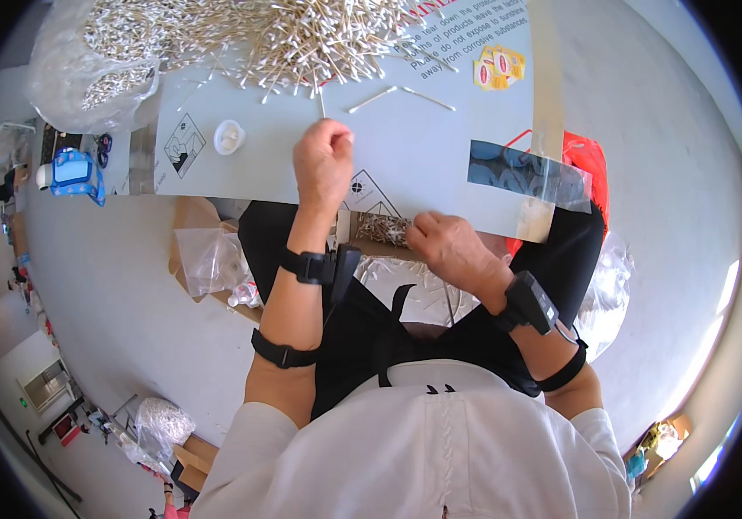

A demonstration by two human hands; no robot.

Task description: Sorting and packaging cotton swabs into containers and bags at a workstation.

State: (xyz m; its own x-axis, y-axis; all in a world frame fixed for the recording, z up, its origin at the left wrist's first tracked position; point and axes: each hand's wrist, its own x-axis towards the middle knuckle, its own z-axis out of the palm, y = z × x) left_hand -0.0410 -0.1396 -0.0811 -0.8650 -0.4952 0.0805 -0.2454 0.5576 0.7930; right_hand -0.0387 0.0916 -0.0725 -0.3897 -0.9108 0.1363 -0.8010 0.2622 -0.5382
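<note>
The left hand (323, 164) pinches 1 cotton swab (322, 105); the right hand (453, 249) is beside the table (258, 173), its grip I cannot tell.

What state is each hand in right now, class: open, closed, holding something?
Left hand: closed, apparently pinching a cotton swab.
Right hand: loosely curled; whether it holds anything cannot be told.

The person (371, 480) is wearing black trousers (568, 264) and a white short-sleeved shirt (518, 458) with a braided front strip (449, 441). Black wrist straps (304, 266) are carrying dark boxes (533, 302), a pale cable (567, 330) is looping from the right one, and black bands (284, 352) are ringing both forearms (295, 313).
</note>
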